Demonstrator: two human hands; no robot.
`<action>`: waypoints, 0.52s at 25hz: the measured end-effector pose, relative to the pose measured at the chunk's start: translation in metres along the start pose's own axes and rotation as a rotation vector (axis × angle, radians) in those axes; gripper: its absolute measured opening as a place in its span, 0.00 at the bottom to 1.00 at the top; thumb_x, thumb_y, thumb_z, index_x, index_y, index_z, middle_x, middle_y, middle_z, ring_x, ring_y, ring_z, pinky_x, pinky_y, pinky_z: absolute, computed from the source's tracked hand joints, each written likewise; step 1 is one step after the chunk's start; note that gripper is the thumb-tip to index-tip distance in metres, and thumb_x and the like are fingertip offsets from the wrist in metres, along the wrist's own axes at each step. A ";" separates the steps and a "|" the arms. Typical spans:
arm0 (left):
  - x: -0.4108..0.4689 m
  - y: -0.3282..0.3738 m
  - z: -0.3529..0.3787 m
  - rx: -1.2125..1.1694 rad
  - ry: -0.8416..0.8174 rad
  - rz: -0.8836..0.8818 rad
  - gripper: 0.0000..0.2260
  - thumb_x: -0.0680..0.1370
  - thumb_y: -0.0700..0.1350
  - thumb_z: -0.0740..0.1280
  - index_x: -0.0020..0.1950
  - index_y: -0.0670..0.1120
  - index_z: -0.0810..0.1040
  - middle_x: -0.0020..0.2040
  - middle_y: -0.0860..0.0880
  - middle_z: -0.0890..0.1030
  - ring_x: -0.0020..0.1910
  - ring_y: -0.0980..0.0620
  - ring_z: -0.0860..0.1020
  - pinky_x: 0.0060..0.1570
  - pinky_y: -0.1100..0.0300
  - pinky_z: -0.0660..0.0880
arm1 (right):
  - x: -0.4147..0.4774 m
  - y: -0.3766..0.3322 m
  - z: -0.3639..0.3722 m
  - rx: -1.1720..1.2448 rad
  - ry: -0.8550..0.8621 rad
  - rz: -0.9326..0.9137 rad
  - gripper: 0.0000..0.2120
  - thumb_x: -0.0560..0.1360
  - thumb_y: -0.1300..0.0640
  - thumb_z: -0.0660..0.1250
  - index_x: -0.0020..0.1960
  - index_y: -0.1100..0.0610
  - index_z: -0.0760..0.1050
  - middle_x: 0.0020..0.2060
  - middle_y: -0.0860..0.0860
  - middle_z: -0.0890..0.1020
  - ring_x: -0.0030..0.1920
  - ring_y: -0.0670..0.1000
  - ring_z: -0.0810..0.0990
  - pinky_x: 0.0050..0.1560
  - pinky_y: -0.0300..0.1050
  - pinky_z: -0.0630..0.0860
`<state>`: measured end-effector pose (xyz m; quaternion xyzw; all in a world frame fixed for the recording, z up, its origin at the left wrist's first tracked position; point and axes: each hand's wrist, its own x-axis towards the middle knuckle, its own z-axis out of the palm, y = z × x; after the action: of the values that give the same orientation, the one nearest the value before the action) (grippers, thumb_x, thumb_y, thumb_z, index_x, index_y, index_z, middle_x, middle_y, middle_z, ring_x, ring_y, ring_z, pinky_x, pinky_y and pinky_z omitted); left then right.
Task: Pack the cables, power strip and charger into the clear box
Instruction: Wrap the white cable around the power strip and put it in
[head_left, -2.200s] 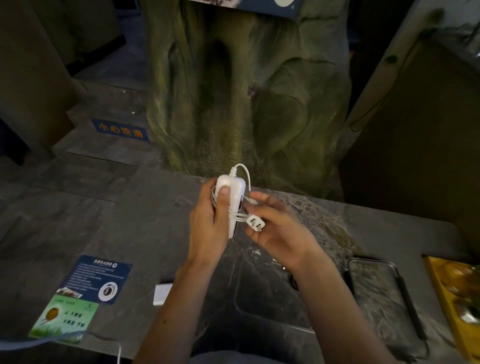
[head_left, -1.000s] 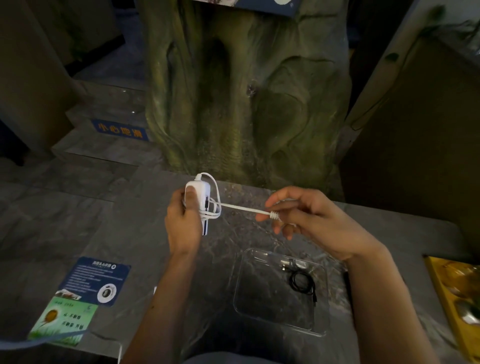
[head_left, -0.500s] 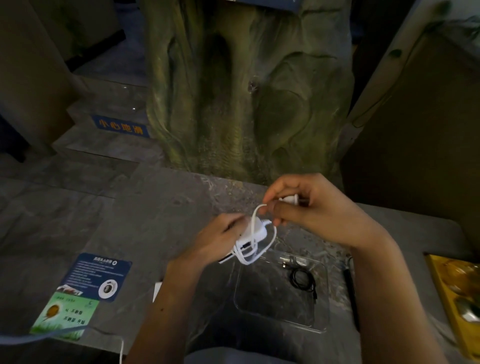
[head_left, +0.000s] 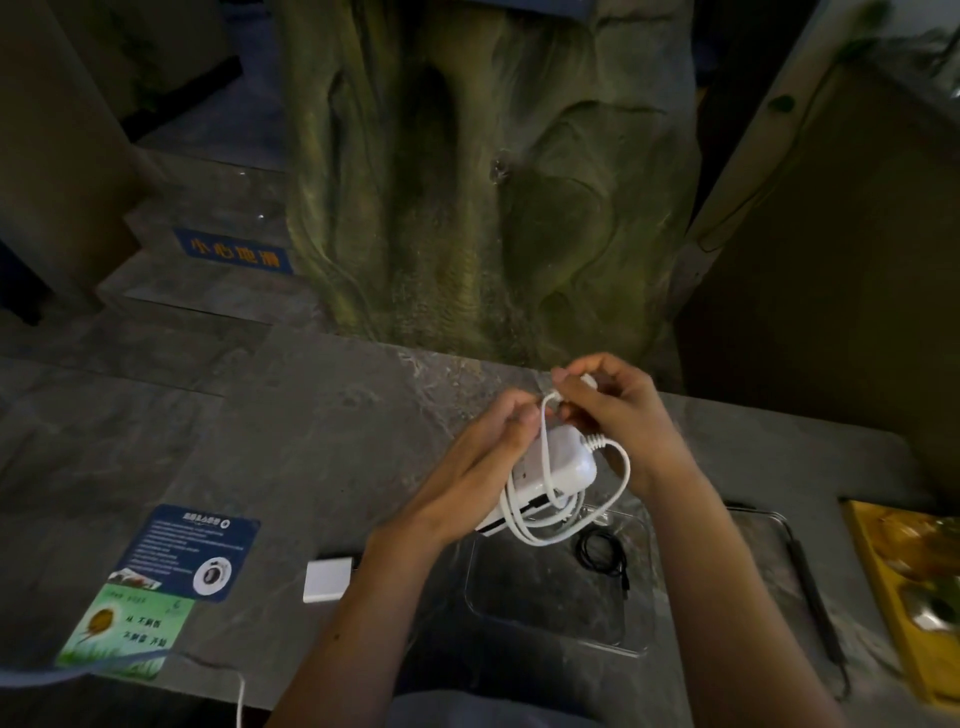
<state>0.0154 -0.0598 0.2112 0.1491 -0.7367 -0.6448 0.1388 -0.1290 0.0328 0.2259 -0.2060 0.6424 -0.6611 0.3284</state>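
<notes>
One clear box (head_left: 540, 618) lies nearest, a coiled black cable (head_left: 600, 550) in its far right corner; the white charger (head_left: 327, 579) sits just left of it. Above its far edge the left hand (head_left: 480, 467) curls its fingers round the power strip (head_left: 563, 465), and the right hand (head_left: 615, 415) pinches its white cord (head_left: 627, 470).

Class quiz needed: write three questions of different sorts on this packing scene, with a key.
1. True or false: the power strip lies in the box.
2. Fill in: the charger lies on the table, ___ of the box.
3. What lies in the box? A black cable B charger C power strip
Key: 1 false, the left hand grips it; 2 left; 3 A.
</notes>
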 end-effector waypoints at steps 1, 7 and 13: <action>-0.001 0.001 0.001 -0.026 0.009 0.003 0.11 0.79 0.58 0.59 0.59 0.55 0.71 0.46 0.59 0.82 0.45 0.60 0.79 0.46 0.62 0.76 | -0.002 0.005 0.000 0.040 -0.017 0.032 0.09 0.71 0.60 0.72 0.47 0.63 0.75 0.32 0.56 0.79 0.30 0.50 0.78 0.32 0.41 0.77; 0.005 -0.006 0.005 -0.030 0.189 0.073 0.10 0.79 0.47 0.61 0.46 0.59 0.80 0.42 0.59 0.82 0.44 0.64 0.78 0.44 0.71 0.72 | -0.014 0.028 0.000 0.003 -0.033 0.111 0.03 0.73 0.63 0.68 0.45 0.64 0.77 0.38 0.60 0.80 0.40 0.58 0.78 0.41 0.48 0.76; 0.009 -0.025 0.008 -0.054 0.314 0.008 0.06 0.80 0.46 0.62 0.47 0.53 0.78 0.38 0.55 0.80 0.37 0.65 0.77 0.38 0.70 0.72 | -0.018 0.025 -0.004 0.189 0.037 0.187 0.17 0.80 0.50 0.60 0.62 0.60 0.75 0.49 0.56 0.84 0.48 0.52 0.83 0.49 0.47 0.79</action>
<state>0.0049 -0.0597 0.1852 0.2415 -0.6888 -0.6326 0.2587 -0.1144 0.0492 0.2034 -0.1010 0.5995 -0.6889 0.3948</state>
